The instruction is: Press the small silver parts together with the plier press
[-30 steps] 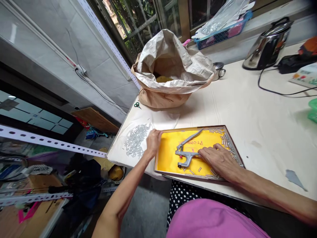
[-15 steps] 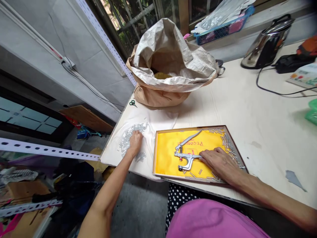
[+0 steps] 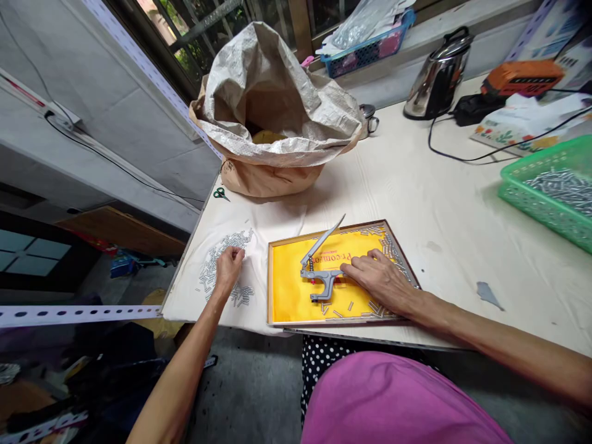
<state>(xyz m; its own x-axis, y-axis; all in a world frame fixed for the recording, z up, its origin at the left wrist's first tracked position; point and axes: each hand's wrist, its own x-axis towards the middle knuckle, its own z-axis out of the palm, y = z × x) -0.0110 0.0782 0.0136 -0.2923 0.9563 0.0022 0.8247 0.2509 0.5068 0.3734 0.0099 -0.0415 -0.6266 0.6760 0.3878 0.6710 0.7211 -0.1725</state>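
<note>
My right hand point(image 3: 377, 280) is closed around the lower handle of grey metal snap-fastener pliers point(image 3: 327, 280). Their upper handle stands raised and apart from it, and the jaws gape with nothing visible between them. The pliers are over a shallow tray point(image 3: 271, 283) lined with yellow printed material point(image 3: 289, 302); small metal tubes point(image 3: 393, 250) lie along its right and front sides. To the left, my left hand point(image 3: 229, 266) is over a pile of similar small tubes point(image 3: 210, 262) on white cloth point(image 3: 259, 314). Its fingers are pinched together, and whatever is in them is too small to make out.
A large open paper sack point(image 3: 272, 179) stands behind the tray, with green-handled scissors point(image 3: 221, 194) beside it. On the right is a green basket point(image 3: 546, 206) of metal pieces. Farther back are a kettle point(image 3: 437, 77), a cable, and a blue basket point(image 3: 370, 55) on the sill.
The view has turned right, bringing in the green basket. My left fingers have come up and together at the pile's right side. The pliers' upper handle stands steeper; my right hand keeps its grip.
</note>
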